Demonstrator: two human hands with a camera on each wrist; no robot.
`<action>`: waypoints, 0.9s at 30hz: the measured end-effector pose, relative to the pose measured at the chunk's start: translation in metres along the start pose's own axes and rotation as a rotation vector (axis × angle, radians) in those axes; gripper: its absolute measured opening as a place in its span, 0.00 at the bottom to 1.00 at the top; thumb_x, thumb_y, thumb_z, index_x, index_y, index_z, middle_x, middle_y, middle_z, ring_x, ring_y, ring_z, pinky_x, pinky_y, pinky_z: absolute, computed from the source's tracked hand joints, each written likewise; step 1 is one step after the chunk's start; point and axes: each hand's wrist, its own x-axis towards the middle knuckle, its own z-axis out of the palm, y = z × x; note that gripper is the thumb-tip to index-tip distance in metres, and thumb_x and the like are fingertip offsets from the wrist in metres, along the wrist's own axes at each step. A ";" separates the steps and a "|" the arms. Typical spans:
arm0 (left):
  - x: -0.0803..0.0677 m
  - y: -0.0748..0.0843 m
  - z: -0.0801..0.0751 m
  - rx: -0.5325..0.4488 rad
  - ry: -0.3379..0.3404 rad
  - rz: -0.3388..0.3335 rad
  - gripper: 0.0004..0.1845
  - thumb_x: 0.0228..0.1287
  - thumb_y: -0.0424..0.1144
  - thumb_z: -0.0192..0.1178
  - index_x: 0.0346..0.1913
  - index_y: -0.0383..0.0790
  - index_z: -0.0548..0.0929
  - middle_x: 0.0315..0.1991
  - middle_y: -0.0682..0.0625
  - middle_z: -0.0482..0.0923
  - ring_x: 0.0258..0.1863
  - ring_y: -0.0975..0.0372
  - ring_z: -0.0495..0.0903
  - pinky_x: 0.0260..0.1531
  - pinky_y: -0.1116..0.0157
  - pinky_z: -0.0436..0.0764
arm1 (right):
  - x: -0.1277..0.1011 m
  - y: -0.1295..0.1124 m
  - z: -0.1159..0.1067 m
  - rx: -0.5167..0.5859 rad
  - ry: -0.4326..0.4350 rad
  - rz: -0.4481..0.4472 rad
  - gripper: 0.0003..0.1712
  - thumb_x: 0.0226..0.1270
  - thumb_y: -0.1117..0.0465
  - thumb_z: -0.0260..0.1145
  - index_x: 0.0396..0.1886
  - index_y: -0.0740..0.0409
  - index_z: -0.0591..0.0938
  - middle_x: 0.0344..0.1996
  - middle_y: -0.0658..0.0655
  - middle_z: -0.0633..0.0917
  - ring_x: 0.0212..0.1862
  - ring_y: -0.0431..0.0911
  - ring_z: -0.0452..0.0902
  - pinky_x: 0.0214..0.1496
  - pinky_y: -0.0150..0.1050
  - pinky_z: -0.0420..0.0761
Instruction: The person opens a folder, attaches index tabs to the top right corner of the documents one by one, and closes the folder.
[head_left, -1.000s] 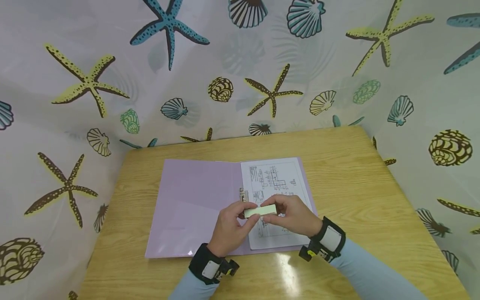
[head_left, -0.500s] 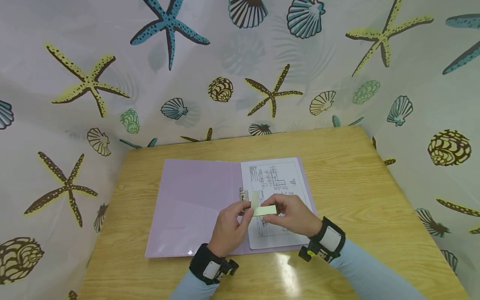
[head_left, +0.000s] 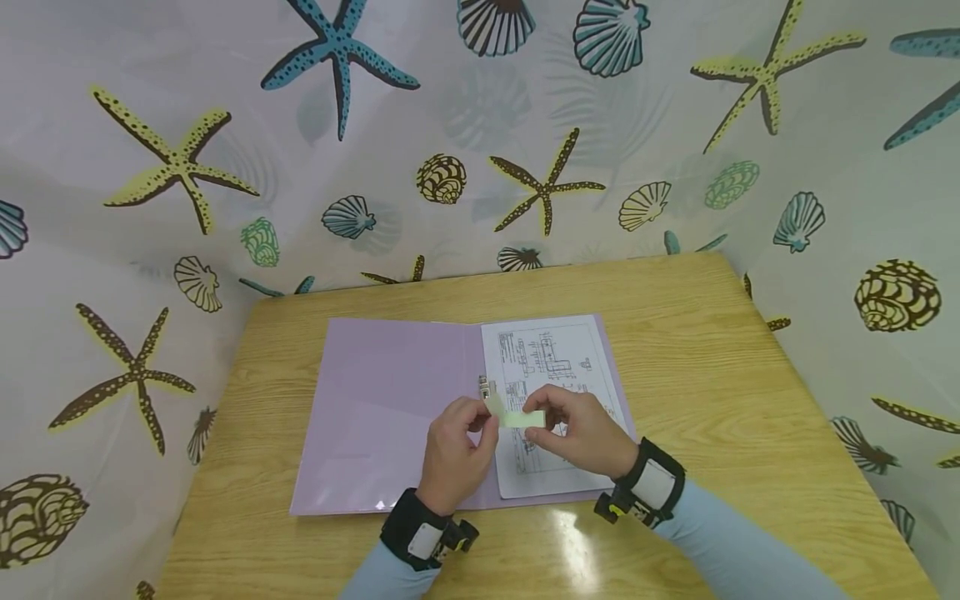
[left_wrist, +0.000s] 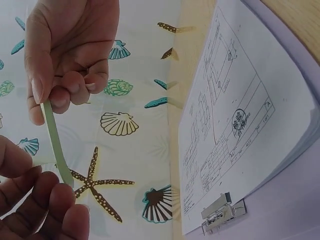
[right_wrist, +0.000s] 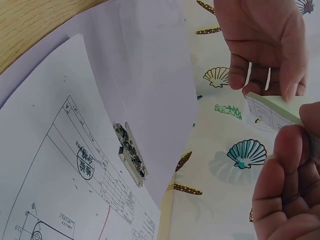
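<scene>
A narrow pale green sticky note pad (head_left: 525, 419) is held between the two hands, above the open folder. My right hand (head_left: 588, 429) grips its right end between thumb and fingers. At the other end my left hand (head_left: 456, 450) pinches a lifted sheet (head_left: 494, 406), which bends up from the pad. From the left wrist view, the pad (left_wrist: 56, 142) is seen edge-on between the right hand (left_wrist: 75, 55) above and the left hand (left_wrist: 45, 210) below. The right wrist view shows printed lines on the underside of the pad (right_wrist: 267, 111).
A lilac folder (head_left: 390, 400) lies open on the wooden table (head_left: 697, 358). Printed drawing sheets (head_left: 577, 342) lie on its right side, beside a metal clip (head_left: 484, 387) at the spine. A curtain (head_left: 450, 108) printed with shells and starfish hangs behind and around the table.
A sheet has come up from the pad at the left end. The left fingers have shifted from the pad's body to that sheet, and the right hand has moved slightly left with the pad.
</scene>
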 end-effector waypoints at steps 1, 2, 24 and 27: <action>0.000 0.000 0.000 -0.005 0.002 -0.006 0.01 0.62 0.31 0.60 0.33 0.39 0.80 0.29 0.53 0.77 0.30 0.68 0.76 0.30 0.66 0.81 | 0.000 0.000 0.000 -0.006 0.001 0.003 0.11 0.61 0.63 0.70 0.42 0.52 0.79 0.36 0.47 0.83 0.29 0.40 0.75 0.30 0.35 0.78; 0.000 0.001 0.000 -0.009 0.002 -0.013 0.00 0.61 0.31 0.60 0.34 0.39 0.80 0.29 0.53 0.78 0.29 0.68 0.76 0.29 0.66 0.82 | 0.000 0.000 0.000 -0.012 0.003 0.007 0.11 0.61 0.62 0.70 0.42 0.51 0.79 0.36 0.46 0.83 0.30 0.40 0.75 0.30 0.35 0.78; -0.002 -0.001 -0.003 -0.129 0.044 -0.111 0.04 0.68 0.33 0.56 0.37 0.38 0.81 0.29 0.50 0.84 0.28 0.69 0.82 0.27 0.71 0.81 | -0.003 0.002 0.002 -0.094 0.032 -0.055 0.13 0.57 0.67 0.71 0.40 0.50 0.79 0.35 0.44 0.84 0.30 0.37 0.77 0.31 0.36 0.81; -0.003 -0.003 -0.003 -0.167 0.061 -0.111 0.05 0.69 0.34 0.55 0.37 0.38 0.80 0.29 0.50 0.83 0.28 0.66 0.83 0.28 0.71 0.82 | -0.005 0.006 0.001 -0.086 0.047 -0.043 0.14 0.57 0.68 0.71 0.40 0.49 0.79 0.35 0.42 0.83 0.30 0.37 0.77 0.31 0.35 0.81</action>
